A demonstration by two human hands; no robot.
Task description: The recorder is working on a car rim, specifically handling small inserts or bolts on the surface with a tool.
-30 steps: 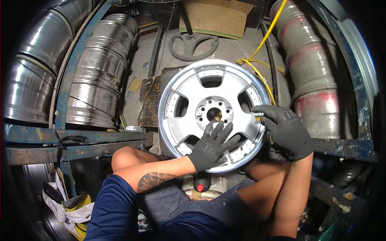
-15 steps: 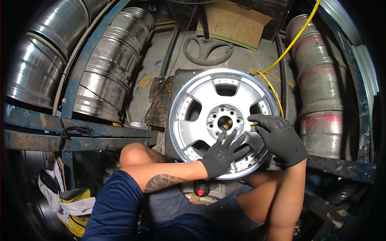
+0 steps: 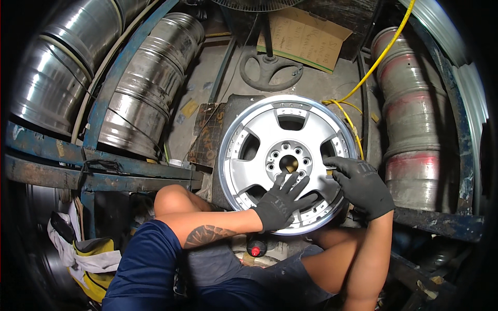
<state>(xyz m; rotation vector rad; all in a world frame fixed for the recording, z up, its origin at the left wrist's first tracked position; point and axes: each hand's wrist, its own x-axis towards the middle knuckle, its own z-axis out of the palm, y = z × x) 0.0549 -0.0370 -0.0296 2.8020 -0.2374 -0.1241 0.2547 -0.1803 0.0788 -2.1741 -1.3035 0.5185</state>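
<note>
Workshop floor: one wheel [image 3: 288, 161], two hands.

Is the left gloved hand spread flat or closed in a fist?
Spread flat: the left gloved hand lies with separated fingers on the silver alloy wheel rim.

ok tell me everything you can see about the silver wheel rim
The wheel rim is a silver five-spoke alloy with a polished outer lip, small bolts around its face and a centre bore ringed by lug holes. It leans with its face toward the camera, between the person's knees, against a dark mat on the dusty floor. The left hand, in a dark glove, lies spread over a lower spoke; the gloved right hand touches the right spoke, seemingly pinching something small. A yellow hose runs behind its upper right edge.
</note>
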